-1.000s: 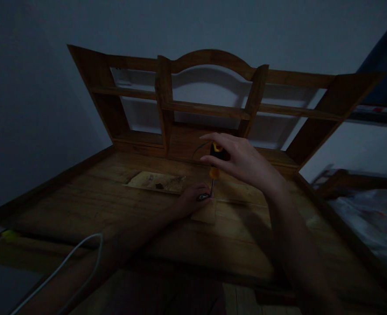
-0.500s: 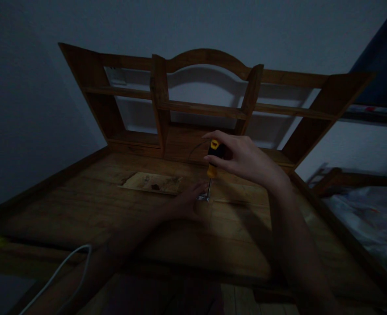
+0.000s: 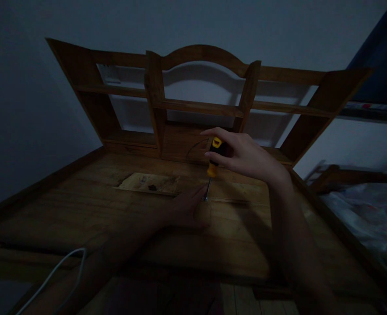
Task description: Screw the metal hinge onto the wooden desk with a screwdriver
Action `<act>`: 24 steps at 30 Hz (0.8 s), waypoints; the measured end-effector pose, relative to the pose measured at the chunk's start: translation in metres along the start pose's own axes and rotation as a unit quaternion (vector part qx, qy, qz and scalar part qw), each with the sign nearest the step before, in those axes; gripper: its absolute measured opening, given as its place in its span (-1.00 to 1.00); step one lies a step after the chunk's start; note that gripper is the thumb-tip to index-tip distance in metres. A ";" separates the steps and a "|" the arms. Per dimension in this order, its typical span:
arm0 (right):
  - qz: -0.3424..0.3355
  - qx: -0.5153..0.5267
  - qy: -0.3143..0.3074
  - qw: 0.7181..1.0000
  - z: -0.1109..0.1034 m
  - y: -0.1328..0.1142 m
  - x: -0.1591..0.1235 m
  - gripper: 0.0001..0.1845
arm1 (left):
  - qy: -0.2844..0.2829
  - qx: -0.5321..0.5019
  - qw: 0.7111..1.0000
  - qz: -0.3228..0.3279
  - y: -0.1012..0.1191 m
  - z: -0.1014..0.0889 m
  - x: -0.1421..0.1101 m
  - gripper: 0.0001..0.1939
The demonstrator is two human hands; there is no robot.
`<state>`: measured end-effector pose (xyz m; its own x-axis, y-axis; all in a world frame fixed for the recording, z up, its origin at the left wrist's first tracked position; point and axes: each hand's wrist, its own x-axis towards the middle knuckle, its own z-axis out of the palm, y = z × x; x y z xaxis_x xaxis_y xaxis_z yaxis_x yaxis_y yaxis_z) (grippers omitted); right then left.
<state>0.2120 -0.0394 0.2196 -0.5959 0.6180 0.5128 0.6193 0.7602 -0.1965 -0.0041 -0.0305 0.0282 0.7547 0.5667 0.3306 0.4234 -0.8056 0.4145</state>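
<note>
In my right hand (image 3: 237, 151) is a screwdriver (image 3: 213, 170) with a yellow and black handle, gripped between thumb and fingers. Its shaft points down, slightly tilted, and the tip meets a small shiny metal piece (image 3: 205, 199) on the wooden desktop (image 3: 239, 223). My left hand (image 3: 185, 206) lies low on the desktop beside the tip, fingers stretched forward and thumb apart. Those fingers cover most of the metal piece, so its kind cannot be made out. The left hand is in deep shadow.
A pale, stained strip with torn edges (image 3: 141, 181) lies left of the hands. At the back stands a wooden shelf unit (image 3: 200, 105) against the wall. A white cord (image 3: 54, 271) crosses the left forearm. Plastic-wrapped things (image 3: 364, 210) are at right.
My left hand has shifted over the metal piece, which showed more before. The screwdriver leans a little more, its tip slightly further left. The view has moved slightly.
</note>
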 end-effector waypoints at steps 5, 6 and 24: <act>0.030 0.034 -0.033 0.998 -0.002 -0.004 -0.002 -0.27 | 0.023 -0.010 1.000 0.005 0.002 0.000 0.002 0.26; 0.028 0.034 -0.028 0.999 -0.001 -0.006 -0.001 -0.28 | 0.030 -0.016 0.999 0.003 0.003 0.000 0.002 0.25; 0.018 0.006 -0.010 1.000 0.003 -0.015 -0.001 -0.45 | 0.011 -0.019 0.999 -0.035 0.011 -0.007 0.001 0.19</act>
<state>0.2019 -0.0509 0.2196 -0.5833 0.6496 0.4876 0.6353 0.7389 -0.2244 -0.0021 -0.0376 0.0386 0.7124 0.6256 0.3181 0.4550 -0.7568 0.4693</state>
